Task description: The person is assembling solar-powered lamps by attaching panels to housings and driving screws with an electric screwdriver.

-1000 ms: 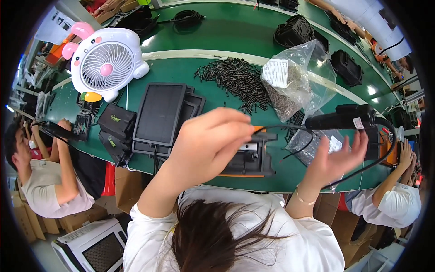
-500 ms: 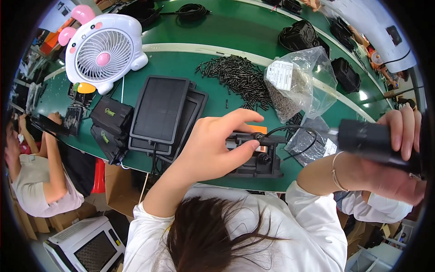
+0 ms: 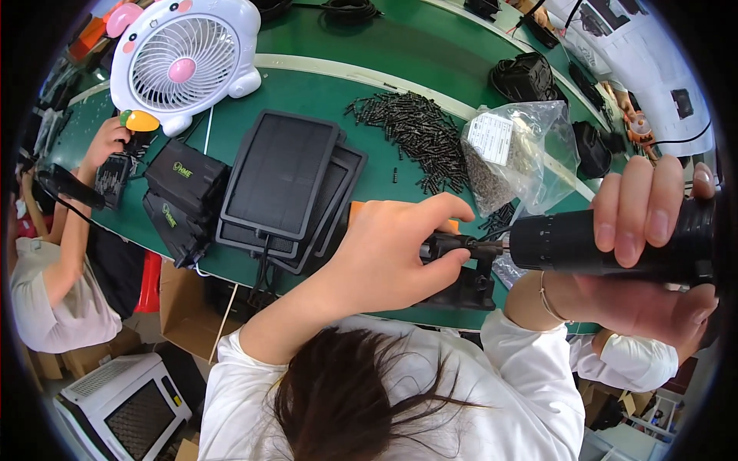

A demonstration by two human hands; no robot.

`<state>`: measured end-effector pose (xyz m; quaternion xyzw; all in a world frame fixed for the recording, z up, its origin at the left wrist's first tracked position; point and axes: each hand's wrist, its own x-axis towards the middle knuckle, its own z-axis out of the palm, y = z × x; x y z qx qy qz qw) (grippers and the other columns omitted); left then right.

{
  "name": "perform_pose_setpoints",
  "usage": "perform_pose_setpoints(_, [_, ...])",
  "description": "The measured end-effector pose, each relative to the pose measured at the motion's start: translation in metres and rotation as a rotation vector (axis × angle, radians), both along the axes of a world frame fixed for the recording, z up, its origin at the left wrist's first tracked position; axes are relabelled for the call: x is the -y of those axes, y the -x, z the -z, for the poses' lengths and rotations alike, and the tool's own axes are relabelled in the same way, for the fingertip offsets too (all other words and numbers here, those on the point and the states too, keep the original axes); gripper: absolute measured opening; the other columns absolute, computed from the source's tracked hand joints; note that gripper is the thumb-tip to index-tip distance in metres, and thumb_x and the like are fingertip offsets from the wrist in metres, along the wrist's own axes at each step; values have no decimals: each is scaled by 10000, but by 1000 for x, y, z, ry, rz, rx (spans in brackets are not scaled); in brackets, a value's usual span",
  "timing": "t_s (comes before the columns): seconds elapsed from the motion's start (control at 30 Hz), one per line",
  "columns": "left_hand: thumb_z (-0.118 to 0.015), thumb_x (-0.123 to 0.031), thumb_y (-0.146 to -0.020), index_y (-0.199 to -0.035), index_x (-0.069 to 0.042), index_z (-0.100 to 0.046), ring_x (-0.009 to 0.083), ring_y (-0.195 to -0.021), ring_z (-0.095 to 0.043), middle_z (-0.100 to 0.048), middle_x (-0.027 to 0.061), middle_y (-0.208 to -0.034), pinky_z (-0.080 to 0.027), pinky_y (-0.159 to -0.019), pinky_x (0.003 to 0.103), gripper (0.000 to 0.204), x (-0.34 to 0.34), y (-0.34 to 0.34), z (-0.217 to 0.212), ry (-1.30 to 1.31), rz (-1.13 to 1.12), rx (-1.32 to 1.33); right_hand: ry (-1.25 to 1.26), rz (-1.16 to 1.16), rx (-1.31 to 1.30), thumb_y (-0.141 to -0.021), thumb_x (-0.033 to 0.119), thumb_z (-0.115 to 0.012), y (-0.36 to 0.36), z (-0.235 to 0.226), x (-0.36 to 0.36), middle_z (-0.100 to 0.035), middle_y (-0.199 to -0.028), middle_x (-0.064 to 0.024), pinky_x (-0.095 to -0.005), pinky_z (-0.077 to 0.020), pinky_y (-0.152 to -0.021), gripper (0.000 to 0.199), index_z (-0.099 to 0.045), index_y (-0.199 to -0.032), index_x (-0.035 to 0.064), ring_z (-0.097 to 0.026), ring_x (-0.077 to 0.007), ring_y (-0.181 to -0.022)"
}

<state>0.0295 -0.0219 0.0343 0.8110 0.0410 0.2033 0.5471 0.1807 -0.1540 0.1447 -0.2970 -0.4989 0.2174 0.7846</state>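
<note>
Clearance: L hand (image 3: 392,250) just in from near edge of green bench (image 3: 300,92); R hand (image 3: 659,211) well to its right. Open strip of bench on L hand's far side, betw. stacked blk. panels (image 3: 284,173) and pile of small dark parts (image 3: 419,138). Pose: R fingers curled over blk. power driver (image 3: 553,238), thumb below, tool approx. level, pointing left. L thumb & forefinger parted at blk. housing (image 3: 469,292); can't tell if clamped. Housing partly under L hand; driver bit at its right end, contact unclear. Outward: clear bag w/ small parts (image 3: 488,184) far right; fan (image 3: 181,71) far left.
</note>
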Motion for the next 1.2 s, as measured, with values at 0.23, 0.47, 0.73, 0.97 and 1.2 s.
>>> perform_pose_setpoints(0.23, [-673,-107,-750,-1113,-16,-570,325,-813,-685,-704,133,-898,-528,-714,357,388,-3,-1,3,-47,71,34,-5,-245,244,-823,257,-725,-4,2,-22,-501,-835,-65,-248,-451,-572,574,-392,-1200,-19,-502,-122,-620])
perform_pose_setpoints(0.47, [-633,-138,-744,-1114,-34,-550,335,-797,-671,-697,134,-895,-518,-694,400,393,-3,0,6,-75,27,80,-22,-386,177,-870,290,-705,-5,7,-45,-533,-844,-97,-268,-481,-554,612,-352,-1275,-3,-527,-153,-609])
perform_pose_setpoints(0.73, [-634,-150,-770,-1123,-60,-538,331,-779,-669,-687,125,-872,-507,-682,420,377,4,-2,14,-123,-47,167,-81,240,74,-914,423,-594,24,15,-33,-511,-777,-100,-261,-430,-484,573,-440,-1243,-20,-477,-144,-560])
perform_pose_setpoints(0.97, [-572,-124,-852,-1036,-48,-539,373,-708,-619,-619,140,-741,-473,-636,478,202,6,-4,8,-187,-91,254,-97,811,-86,-920,243,-595,55,13,-33,-578,-759,-113,-302,-459,-541,368,-501,-1143,-35,-529,-181,-587])
perform_pose_setpoints(1.2, [-544,-109,-900,-1114,19,-531,262,-918,-595,-588,153,-970,-472,-788,358,249,5,21,39,-121,-497,577,-291,1055,-105,-893,305,-658,11,19,42,-553,-835,-115,-392,-501,-732,358,-464,-1022,33,-562,-231,-741])
